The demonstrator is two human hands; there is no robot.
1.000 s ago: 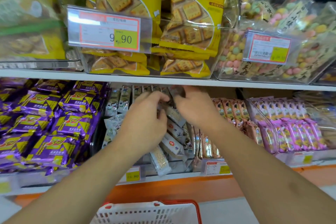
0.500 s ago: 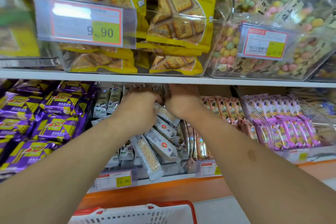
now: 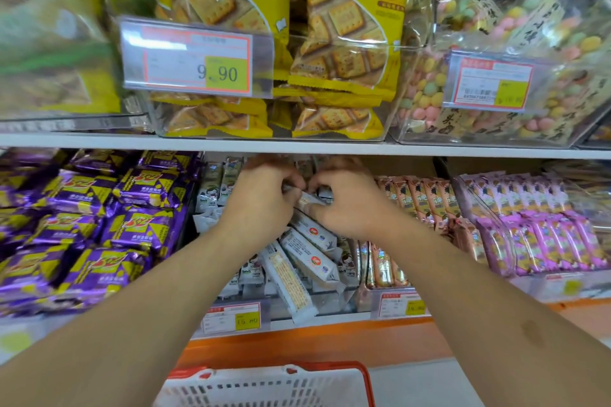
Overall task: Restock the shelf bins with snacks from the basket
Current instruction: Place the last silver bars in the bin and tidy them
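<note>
Shelving (image 3: 297,147): was a flat white board, with clear hard plastic bins above and below it.
Upper bins: held glossy yellow cracker bags (image 3: 347,26) with square biscuits showing through, and beside them to the right bags of round pastel candies (image 3: 515,26).
Purple packets (image 3: 99,225): were crinkled foil pillows with yellow triangles, heaped in the lower left bin.
Pink packets (image 3: 545,235): stood in tidy upright rows in the lower right bin.
Middle bin (image 3: 330,306): held long, narrow white biscuit sleeves (image 3: 309,243), several lying slantwise over upright ones.
Basket (image 3: 264,387): was white plastic lattice with a red rim, at the bottom edge below the shelf; its contents could not be seen.
Left hand (image 3: 261,200): had fingers curled, reaching deep under the board into the middle bin, pinching a wrapper end at the top of the slanting sleeves.
Right hand (image 3: 347,198): was curled close beside the left, nearly touching it, gripping the same upper sleeve.
Change: both hands sat in the same spot at the back of the bin as half a second before; the slanted sleeves lay as they had.
</note>
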